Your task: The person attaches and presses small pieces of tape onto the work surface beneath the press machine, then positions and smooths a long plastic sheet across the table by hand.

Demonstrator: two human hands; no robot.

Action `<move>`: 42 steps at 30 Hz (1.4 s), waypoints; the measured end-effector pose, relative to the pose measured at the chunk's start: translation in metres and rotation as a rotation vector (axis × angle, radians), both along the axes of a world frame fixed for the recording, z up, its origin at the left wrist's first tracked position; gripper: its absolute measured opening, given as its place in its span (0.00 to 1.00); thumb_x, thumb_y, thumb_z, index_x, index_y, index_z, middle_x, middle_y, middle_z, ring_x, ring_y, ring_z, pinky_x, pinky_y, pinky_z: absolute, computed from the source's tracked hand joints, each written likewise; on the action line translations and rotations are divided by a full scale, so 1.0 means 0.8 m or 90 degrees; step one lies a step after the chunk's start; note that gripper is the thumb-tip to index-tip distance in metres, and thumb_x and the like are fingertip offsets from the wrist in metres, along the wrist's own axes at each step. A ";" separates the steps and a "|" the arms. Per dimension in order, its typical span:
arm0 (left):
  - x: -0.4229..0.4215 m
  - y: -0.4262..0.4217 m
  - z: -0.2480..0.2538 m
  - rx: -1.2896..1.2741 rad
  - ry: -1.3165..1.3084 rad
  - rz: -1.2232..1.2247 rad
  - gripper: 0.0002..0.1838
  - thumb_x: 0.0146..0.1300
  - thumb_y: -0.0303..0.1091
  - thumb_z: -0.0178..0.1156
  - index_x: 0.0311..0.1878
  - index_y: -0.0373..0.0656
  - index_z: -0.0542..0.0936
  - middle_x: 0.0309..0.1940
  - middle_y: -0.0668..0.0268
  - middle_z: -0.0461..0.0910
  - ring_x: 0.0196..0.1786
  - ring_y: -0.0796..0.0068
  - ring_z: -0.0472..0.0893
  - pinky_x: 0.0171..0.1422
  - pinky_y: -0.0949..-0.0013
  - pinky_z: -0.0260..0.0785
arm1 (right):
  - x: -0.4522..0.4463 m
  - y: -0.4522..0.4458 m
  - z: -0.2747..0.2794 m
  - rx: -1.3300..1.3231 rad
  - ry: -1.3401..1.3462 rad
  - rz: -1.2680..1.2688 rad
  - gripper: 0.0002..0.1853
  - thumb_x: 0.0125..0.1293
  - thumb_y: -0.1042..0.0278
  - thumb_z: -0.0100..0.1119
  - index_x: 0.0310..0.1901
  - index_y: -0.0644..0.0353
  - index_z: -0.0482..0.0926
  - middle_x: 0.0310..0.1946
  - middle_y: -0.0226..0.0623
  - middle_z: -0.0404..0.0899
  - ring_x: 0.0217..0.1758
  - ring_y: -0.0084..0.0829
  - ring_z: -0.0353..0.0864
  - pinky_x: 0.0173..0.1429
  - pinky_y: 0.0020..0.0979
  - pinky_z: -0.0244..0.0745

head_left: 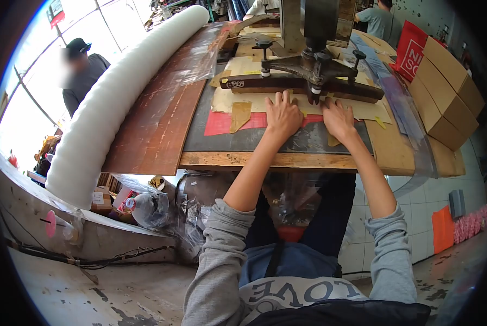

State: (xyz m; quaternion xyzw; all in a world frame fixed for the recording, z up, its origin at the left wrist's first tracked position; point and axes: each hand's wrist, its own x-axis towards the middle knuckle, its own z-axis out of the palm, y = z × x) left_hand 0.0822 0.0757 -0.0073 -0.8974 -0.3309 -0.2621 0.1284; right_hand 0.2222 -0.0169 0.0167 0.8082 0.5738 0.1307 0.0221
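My left hand [283, 115] rests on a pale flat board [249, 103], just in front of the dark bar [303, 87] of a press. Its fingers are bent and drawn together. My right hand [338, 118] lies to the right at the same board, its fingers curled in below the bar. What either hand pinches, if anything, is hidden under the fingers. A red sheet [216, 124] shows from beneath the board's near edge, with brown tape [240, 117] across both. Under these lies a dark grey mat [221, 138]. The press head [315, 65] stands above, between my hands.
A long white foam roll [129, 98] and a reddish-brown board [156, 125] lie to the left. Clear plastic sheeting [412, 130] and cardboard boxes [444, 92] are on the right. A person [83, 70] stands at the left; another [379, 22] is at the back.
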 end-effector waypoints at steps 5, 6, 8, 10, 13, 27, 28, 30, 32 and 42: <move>-0.005 0.002 -0.004 -0.052 -0.030 -0.040 0.21 0.61 0.45 0.47 0.52 0.46 0.79 0.47 0.58 0.72 0.55 0.62 0.70 0.54 0.48 0.61 | -0.001 -0.001 -0.001 0.011 -0.002 -0.011 0.23 0.67 0.68 0.41 0.62 0.51 0.71 0.66 0.40 0.65 0.70 0.41 0.60 0.62 0.52 0.62; -0.006 0.002 -0.004 -0.061 -0.051 -0.053 0.22 0.62 0.45 0.47 0.53 0.47 0.79 0.47 0.58 0.72 0.55 0.61 0.70 0.55 0.48 0.61 | -0.003 -0.003 0.003 0.020 0.004 -0.015 0.22 0.67 0.68 0.41 0.62 0.51 0.71 0.65 0.41 0.65 0.70 0.41 0.59 0.62 0.52 0.61; -0.015 -0.002 -0.004 -0.086 -0.050 -0.055 0.23 0.61 0.46 0.46 0.55 0.47 0.78 0.52 0.57 0.71 0.58 0.62 0.68 0.55 0.50 0.61 | -0.008 -0.007 0.000 0.024 0.016 -0.017 0.22 0.67 0.68 0.42 0.62 0.52 0.71 0.64 0.43 0.66 0.70 0.42 0.58 0.63 0.51 0.60; -0.020 -0.006 0.004 -0.087 -0.052 -0.055 0.23 0.62 0.46 0.45 0.55 0.49 0.78 0.57 0.59 0.70 0.60 0.66 0.67 0.56 0.50 0.61 | -0.003 -0.002 0.000 0.029 0.016 -0.011 0.22 0.67 0.68 0.43 0.62 0.52 0.71 0.62 0.46 0.67 0.70 0.43 0.57 0.64 0.50 0.59; -0.019 -0.003 -0.002 -0.052 -0.052 -0.150 0.22 0.62 0.46 0.46 0.55 0.49 0.78 0.58 0.61 0.71 0.60 0.69 0.70 0.57 0.49 0.61 | -0.001 -0.003 0.000 0.017 -0.002 -0.005 0.22 0.66 0.69 0.43 0.62 0.53 0.72 0.58 0.47 0.69 0.67 0.44 0.59 0.63 0.49 0.60; -0.012 -0.029 0.001 -0.113 0.019 -0.098 0.27 0.61 0.47 0.48 0.61 0.44 0.72 0.63 0.61 0.72 0.64 0.67 0.71 0.66 0.42 0.57 | 0.019 -0.017 -0.031 0.201 0.093 0.127 0.22 0.64 0.70 0.49 0.61 0.56 0.72 0.54 0.47 0.71 0.62 0.46 0.65 0.58 0.47 0.66; -0.009 -0.028 0.004 -0.121 0.021 -0.094 0.27 0.61 0.47 0.48 0.61 0.44 0.72 0.63 0.61 0.71 0.64 0.67 0.71 0.66 0.42 0.57 | 0.023 -0.019 -0.034 0.230 0.106 0.159 0.21 0.65 0.68 0.50 0.61 0.56 0.72 0.54 0.46 0.71 0.62 0.45 0.66 0.59 0.47 0.66; -0.003 -0.022 0.006 -0.116 0.016 -0.086 0.27 0.61 0.47 0.49 0.61 0.44 0.71 0.63 0.61 0.71 0.65 0.67 0.71 0.66 0.41 0.56 | 0.013 -0.027 -0.025 0.254 0.153 0.199 0.21 0.66 0.62 0.52 0.60 0.56 0.72 0.54 0.43 0.72 0.61 0.42 0.68 0.60 0.46 0.66; -0.002 -0.019 0.003 -0.120 0.029 -0.088 0.28 0.62 0.48 0.49 0.62 0.45 0.71 0.65 0.62 0.69 0.65 0.67 0.70 0.66 0.41 0.56 | 0.008 -0.033 -0.027 0.237 0.190 0.189 0.25 0.67 0.50 0.53 0.61 0.55 0.71 0.58 0.39 0.71 0.62 0.38 0.69 0.63 0.51 0.63; 0.007 -0.002 0.002 -0.129 0.018 -0.093 0.27 0.62 0.50 0.47 0.60 0.46 0.71 0.60 0.64 0.73 0.63 0.67 0.72 0.62 0.41 0.60 | 0.015 -0.021 -0.025 0.148 0.161 0.087 0.24 0.67 0.47 0.50 0.59 0.52 0.72 0.63 0.33 0.69 0.69 0.37 0.61 0.63 0.68 0.55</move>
